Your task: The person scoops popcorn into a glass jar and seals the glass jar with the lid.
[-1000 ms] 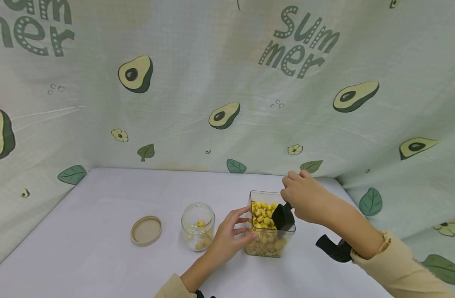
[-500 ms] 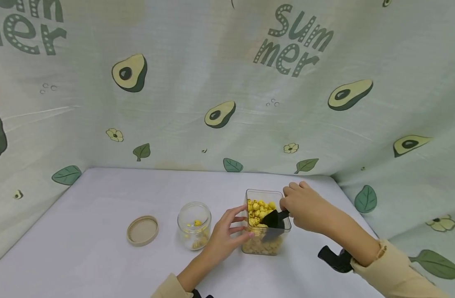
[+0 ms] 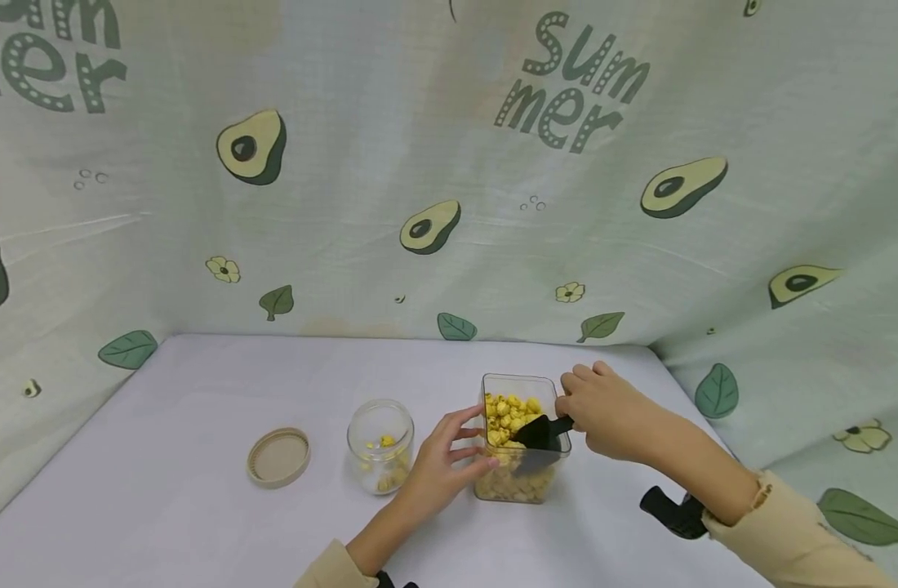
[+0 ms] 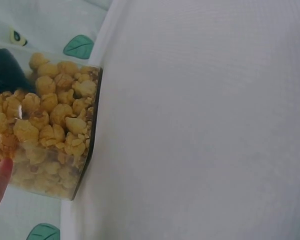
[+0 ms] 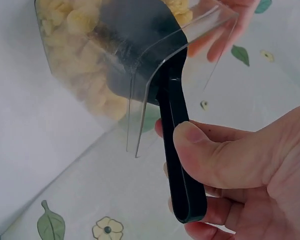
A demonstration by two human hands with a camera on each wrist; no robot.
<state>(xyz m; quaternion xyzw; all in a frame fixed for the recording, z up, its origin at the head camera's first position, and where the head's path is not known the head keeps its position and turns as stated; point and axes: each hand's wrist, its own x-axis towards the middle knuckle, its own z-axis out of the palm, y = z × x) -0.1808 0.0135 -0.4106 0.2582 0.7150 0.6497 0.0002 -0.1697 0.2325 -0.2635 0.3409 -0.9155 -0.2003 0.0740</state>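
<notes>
At the right half of the white, smooth-looking tabletop [image 3: 199, 498], my right hand [image 3: 603, 412] is grasping the slim channelled handle of a black plastic scoop [image 3: 539, 433], thumb pressing one face, fingers bracing behind; its blade is sitting in yellow, knobbly popcorn [image 3: 504, 420], handle sticking out to the right, probably so my fingers are staying out of the food. My left hand [image 3: 445, 457] isn't clenched: spread fingers are touching the left wall of a clear, square-mouthed rigid plastic box [image 3: 515, 384], thumb resting at the front, likely steadying it. Popcorn is filling much of that box, lumpy and crinkled. Just left, a round, transparent, open jar [image 3: 362, 426] is standing upright, holding a few yellow pieces low down. Farther left, a flat beige disc-shaped lid [image 3: 278, 459] is lying recessed side up, apparently parked aside; can't tell its material.
</notes>
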